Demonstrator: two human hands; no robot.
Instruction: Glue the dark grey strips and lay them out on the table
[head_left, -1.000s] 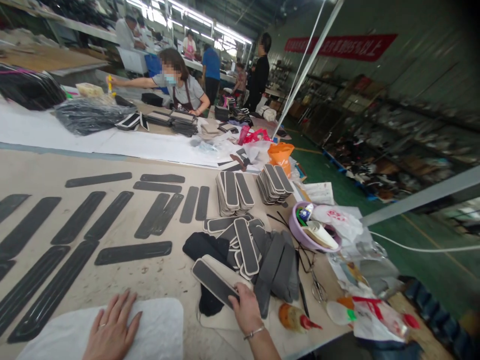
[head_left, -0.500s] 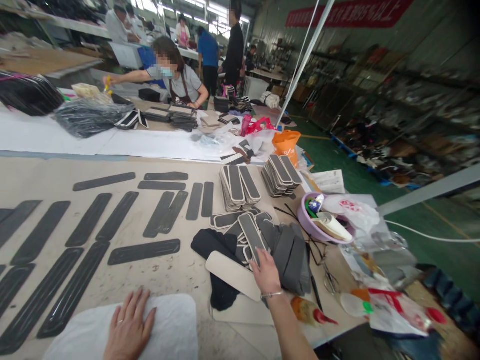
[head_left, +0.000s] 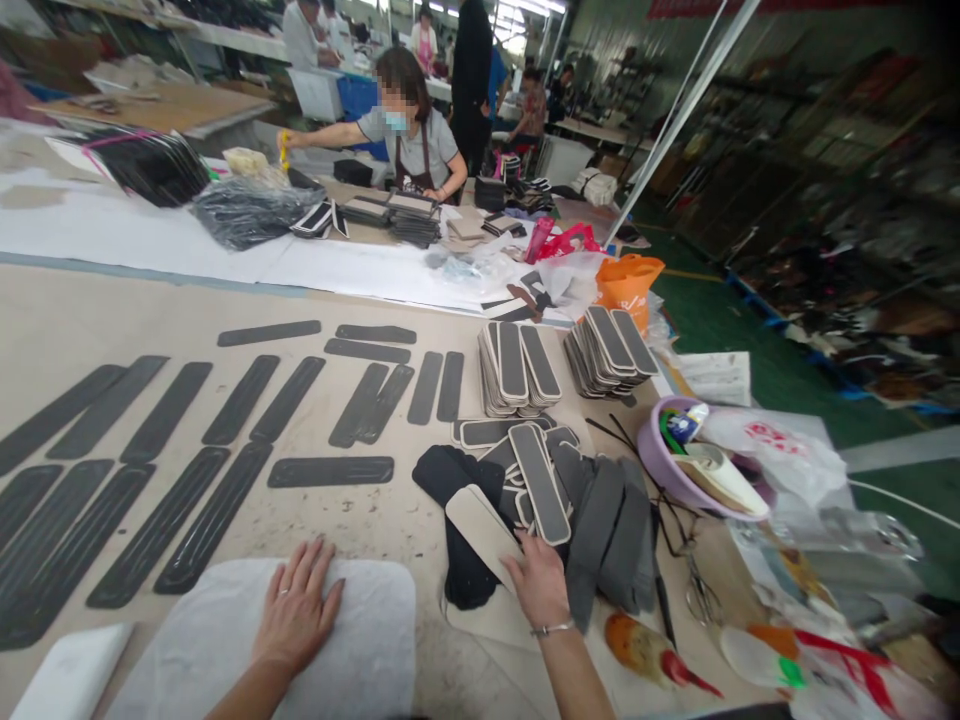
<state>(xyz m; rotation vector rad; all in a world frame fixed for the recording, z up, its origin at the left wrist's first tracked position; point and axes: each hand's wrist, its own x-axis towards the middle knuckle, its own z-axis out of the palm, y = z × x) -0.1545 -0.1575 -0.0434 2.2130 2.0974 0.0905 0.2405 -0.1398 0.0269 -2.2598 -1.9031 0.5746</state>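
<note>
My left hand point(head_left: 300, 605) lies flat on a white cloth-like sheet point(head_left: 375, 640), fingers spread, a ring on one finger. To the right, my right hand point(head_left: 538, 580), with a bracelet at the wrist, is at the lower end of a grey strip with a pale border point(head_left: 538, 483); its fingertips are partly hidden there. Beside it lie a plain cream strip point(head_left: 480, 530) on black fabric point(head_left: 466, 575) and a heap of dark grey strips point(head_left: 611, 530). Glossy dark strips point(head_left: 214, 520) lie in rows at the left.
Two stacks of bordered strips point(head_left: 517, 365) point(head_left: 609, 350) stand behind the heap. At the right are a purple basin point(head_left: 651, 445), a red-tipped bottle point(head_left: 645, 650) and wire tools point(head_left: 701, 597). Across the table a masked person point(head_left: 420, 140) holds a yellow brush point(head_left: 284, 150).
The view has shifted left, so most things appear further right. The bordered strip's lower end now lies beyond my right hand's fingertips. My left hand stays on the white sheet.
</note>
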